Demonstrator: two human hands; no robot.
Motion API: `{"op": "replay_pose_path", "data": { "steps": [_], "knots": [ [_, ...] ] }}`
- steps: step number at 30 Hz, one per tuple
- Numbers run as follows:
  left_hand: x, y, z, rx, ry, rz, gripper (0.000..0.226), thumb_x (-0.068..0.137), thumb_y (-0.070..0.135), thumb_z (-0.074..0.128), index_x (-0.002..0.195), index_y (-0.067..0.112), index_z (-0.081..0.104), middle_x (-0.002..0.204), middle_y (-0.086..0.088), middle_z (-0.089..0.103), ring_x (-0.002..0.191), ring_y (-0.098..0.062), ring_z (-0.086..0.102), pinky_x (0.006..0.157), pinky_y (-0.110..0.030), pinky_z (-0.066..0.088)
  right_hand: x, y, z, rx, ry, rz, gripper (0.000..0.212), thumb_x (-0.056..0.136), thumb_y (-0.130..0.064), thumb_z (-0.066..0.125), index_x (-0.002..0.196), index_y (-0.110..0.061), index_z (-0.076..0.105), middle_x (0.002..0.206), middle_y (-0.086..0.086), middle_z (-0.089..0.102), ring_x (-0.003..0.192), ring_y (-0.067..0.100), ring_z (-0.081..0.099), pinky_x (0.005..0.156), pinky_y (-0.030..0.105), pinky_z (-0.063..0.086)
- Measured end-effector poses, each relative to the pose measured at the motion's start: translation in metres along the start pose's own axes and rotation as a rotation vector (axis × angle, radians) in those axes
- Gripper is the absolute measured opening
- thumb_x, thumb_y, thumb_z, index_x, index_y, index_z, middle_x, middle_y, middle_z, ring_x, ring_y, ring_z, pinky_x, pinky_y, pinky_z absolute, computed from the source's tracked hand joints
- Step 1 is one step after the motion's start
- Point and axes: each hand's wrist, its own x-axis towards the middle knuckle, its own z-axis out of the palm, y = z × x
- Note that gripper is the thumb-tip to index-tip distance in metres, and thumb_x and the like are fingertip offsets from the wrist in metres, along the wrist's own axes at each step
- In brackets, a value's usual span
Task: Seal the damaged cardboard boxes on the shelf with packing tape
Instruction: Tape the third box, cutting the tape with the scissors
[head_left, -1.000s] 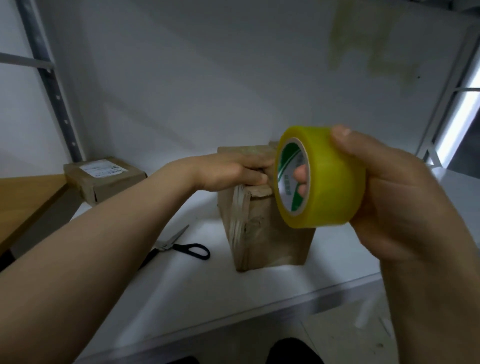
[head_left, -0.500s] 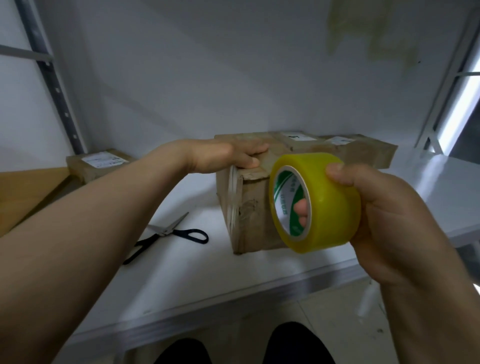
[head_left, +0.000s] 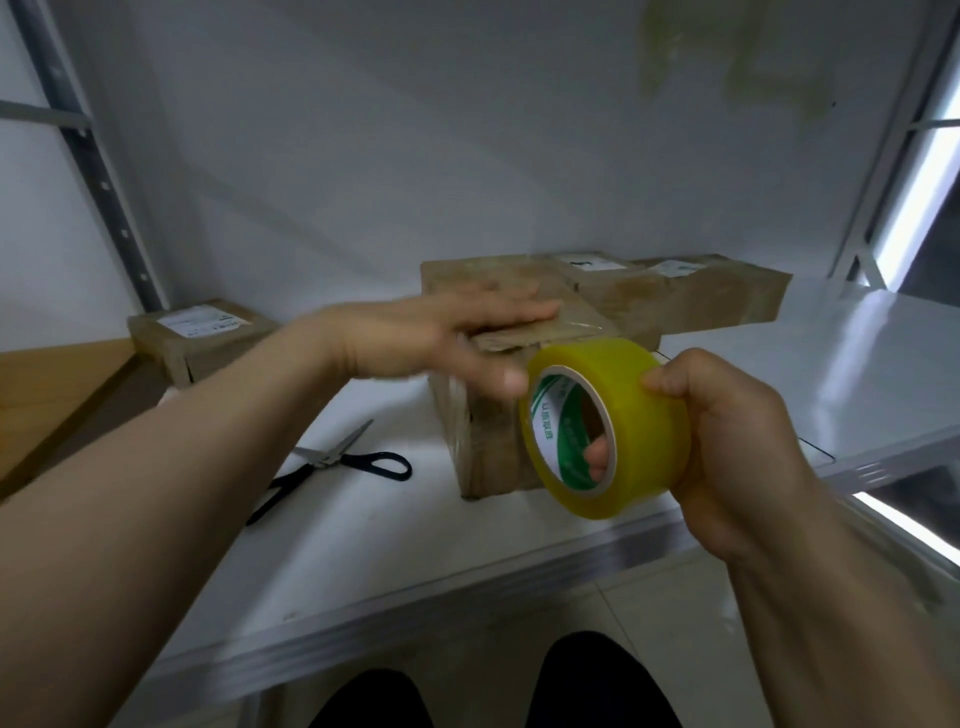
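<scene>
A: Grips?
B: Tape roll is gripped by right hand, just in front of the cardboard box; left hand is laid flat on its top.
A: Advice?
B: Smoothing is best done with the tape roll pulled taut.

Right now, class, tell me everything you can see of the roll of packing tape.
The roll of packing tape is a thick ring of glossy, translucent yellow tape on a core printed green and white inside. It is held on edge above the shelf, hole facing left, in front of the cardboard box. The right hand grips it, one fingertip showing inside the core.
</scene>
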Motion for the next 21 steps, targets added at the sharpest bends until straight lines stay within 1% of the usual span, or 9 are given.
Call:
{"op": "replay_pose_path", "data": {
  "steps": [3, 6, 8, 10, 13, 16, 18, 20, 21],
  "knots": [
    [0.001, -0.003, 0.018, 0.24, 0.187, 0.057, 0.072, 0.089, 0.042, 0.067, 0.152, 0.046, 0.033, 0.161, 0.015, 0.033, 0.145, -0.001, 0.026, 0.122, -0.033, 0.024, 0.005, 0.001, 0.003, 0.013, 0.002, -0.05, 0.033, 0.09, -0.02, 0.05, 0.073, -0.002, 0.073, 0.06, 0.017, 0.066, 0.049, 0.025, 0.062, 0.062, 0.037, 0.055],
    [0.002, 0.003, 0.004, 0.094, 0.2, 0.066, 0.051, 0.093, 0.029, 0.058, 0.135, 0.054, 0.046, 0.142, 0.028, 0.052, 0.133, 0.009, 0.044, 0.113, -0.024, 0.035, 0.009, -0.011, 0.014, 0.144, -0.098, -0.192, 0.031, 0.083, -0.025, 0.06, 0.062, -0.01, 0.077, 0.057, 0.013, 0.066, 0.052, 0.023, 0.064, 0.059, 0.034, 0.057],
    [0.003, 0.011, -0.02, 0.082, 0.199, 0.011, 0.038, 0.095, 0.027, 0.057, 0.118, 0.056, 0.054, 0.114, 0.035, 0.063, 0.109, 0.012, 0.058, 0.098, -0.024, 0.045, 0.018, -0.027, 0.025, 0.242, -0.236, -0.312, 0.022, 0.08, -0.022, 0.063, 0.07, -0.009, 0.078, 0.067, 0.012, 0.071, 0.064, 0.024, 0.068, 0.068, 0.036, 0.058],
    [0.007, 0.019, -0.051, -0.003, 0.229, -0.044, 0.027, 0.093, 0.028, 0.055, 0.11, 0.048, 0.062, 0.097, 0.024, 0.069, 0.09, -0.003, 0.065, 0.082, -0.034, 0.055, 0.032, -0.05, 0.04, 0.265, -0.363, -0.408, 0.027, 0.082, -0.019, 0.056, 0.087, -0.001, 0.076, 0.079, 0.013, 0.074, 0.076, 0.025, 0.07, 0.075, 0.039, 0.058],
    [0.01, 0.032, -0.096, -0.078, 0.243, -0.169, 0.027, 0.106, 0.018, 0.047, 0.117, 0.035, 0.066, 0.099, 0.009, 0.072, 0.085, -0.011, 0.07, 0.067, -0.035, 0.06, 0.058, -0.084, 0.065, 0.214, -0.412, -0.508, 0.03, 0.089, -0.01, 0.055, 0.111, 0.008, 0.064, 0.091, 0.013, 0.075, 0.084, 0.024, 0.072, 0.079, 0.043, 0.058],
    [0.008, 0.02, -0.111, -0.079, 0.195, -0.282, 0.034, 0.108, 0.015, 0.042, 0.132, 0.028, 0.063, 0.116, 0.003, 0.073, 0.102, -0.013, 0.07, 0.078, -0.033, 0.057, 0.092, -0.097, 0.088, 0.14, -0.321, -0.425, 0.032, 0.096, -0.014, 0.059, 0.118, 0.009, 0.063, 0.092, 0.015, 0.076, 0.083, 0.024, 0.073, 0.082, 0.045, 0.059],
    [0.009, 0.004, -0.103, -0.066, 0.162, -0.34, 0.034, 0.108, 0.018, 0.044, 0.137, 0.023, 0.059, 0.128, 0.0, 0.067, 0.116, -0.02, 0.064, 0.098, -0.041, 0.051, 0.112, -0.093, 0.098, 0.067, -0.274, -0.349, 0.023, 0.096, -0.02, 0.064, 0.106, 0.0, 0.069, 0.086, 0.014, 0.076, 0.079, 0.024, 0.074, 0.08, 0.044, 0.059],
    [0.0, -0.002, -0.088, -0.189, 0.239, -0.248, 0.043, 0.105, 0.028, 0.05, 0.147, 0.021, 0.048, 0.142, 0.006, 0.055, 0.127, -0.013, 0.052, 0.113, -0.036, 0.035, 0.128, -0.089, 0.103, -0.008, -0.24, -0.314, 0.016, 0.095, -0.023, 0.068, 0.091, -0.007, 0.07, 0.081, 0.011, 0.075, 0.077, 0.024, 0.072, 0.081, 0.045, 0.059],
    [-0.007, -0.002, -0.084, -0.272, 0.301, -0.181, 0.061, 0.1, 0.041, 0.055, 0.155, 0.021, 0.037, 0.151, 0.009, 0.045, 0.135, -0.01, 0.043, 0.114, -0.031, 0.027, 0.133, -0.088, 0.104, -0.033, -0.232, -0.297, 0.017, 0.095, -0.023, 0.068, 0.088, -0.009, 0.07, 0.081, 0.011, 0.073, 0.077, 0.025, 0.072, 0.081, 0.046, 0.059]
  ]
}}
